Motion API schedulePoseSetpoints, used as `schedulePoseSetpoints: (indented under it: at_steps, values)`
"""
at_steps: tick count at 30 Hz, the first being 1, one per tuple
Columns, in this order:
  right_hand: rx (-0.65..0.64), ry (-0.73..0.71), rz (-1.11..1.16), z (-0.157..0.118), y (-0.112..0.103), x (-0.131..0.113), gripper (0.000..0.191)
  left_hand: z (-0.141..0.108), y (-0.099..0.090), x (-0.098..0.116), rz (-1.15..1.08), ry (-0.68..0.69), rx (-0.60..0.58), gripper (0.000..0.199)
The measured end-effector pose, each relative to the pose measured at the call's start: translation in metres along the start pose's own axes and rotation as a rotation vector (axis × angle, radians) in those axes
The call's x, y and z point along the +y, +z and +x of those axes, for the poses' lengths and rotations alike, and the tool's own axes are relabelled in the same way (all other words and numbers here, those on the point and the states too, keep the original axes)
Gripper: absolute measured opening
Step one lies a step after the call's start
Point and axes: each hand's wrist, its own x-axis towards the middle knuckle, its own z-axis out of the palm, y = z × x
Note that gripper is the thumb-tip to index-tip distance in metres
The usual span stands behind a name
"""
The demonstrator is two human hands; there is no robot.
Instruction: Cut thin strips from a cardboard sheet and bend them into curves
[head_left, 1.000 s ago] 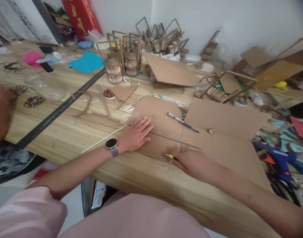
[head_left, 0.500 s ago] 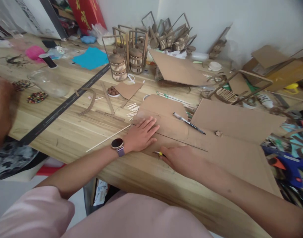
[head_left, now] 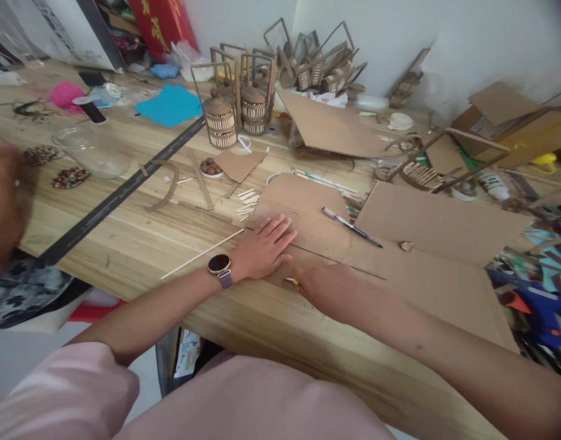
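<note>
My left hand (head_left: 264,247), with a watch on its wrist, lies flat with fingers spread on a piece of brown cardboard (head_left: 308,208). A long thin dark edge (head_left: 340,261) runs out from beneath it to the right; I cannot tell whether it is a ruler or a cut. Just right of that hand, my right hand (head_left: 324,290) is closed around a small craft knife (head_left: 293,281). Only its blade and a bit of yellow show, pointing left low over the cardboard. A pen (head_left: 351,227) rests on the cardboard above my right hand.
To the right spreads a large folded cardboard sheet (head_left: 445,293). Small lidded stick baskets (head_left: 220,122) with tall handles stand at the back. Short sticks (head_left: 247,201), a bowl of brown beads (head_left: 211,167) and a glass jar (head_left: 95,153) lie leftward. Another person's arm (head_left: 5,208) is at the left edge.
My right hand with the craft knife has shifted very slightly left and turned a little, so less of the yellow shows. My left hand stays pressed in place.
</note>
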Motion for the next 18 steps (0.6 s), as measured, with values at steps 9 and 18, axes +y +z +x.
schedulePoseSetpoints:
  at_steps: [9,18]
  values:
    - [-0.13,-0.006,-0.098,-0.001,-0.011,-0.007,0.042,-0.001,0.0,-0.003,-0.019,0.018,-0.03,0.058]
    - [-0.12,0.04,-0.135,-0.013,0.003,0.002,0.042,-0.002,0.0,-0.004,-0.016,0.027,-0.06,0.059]
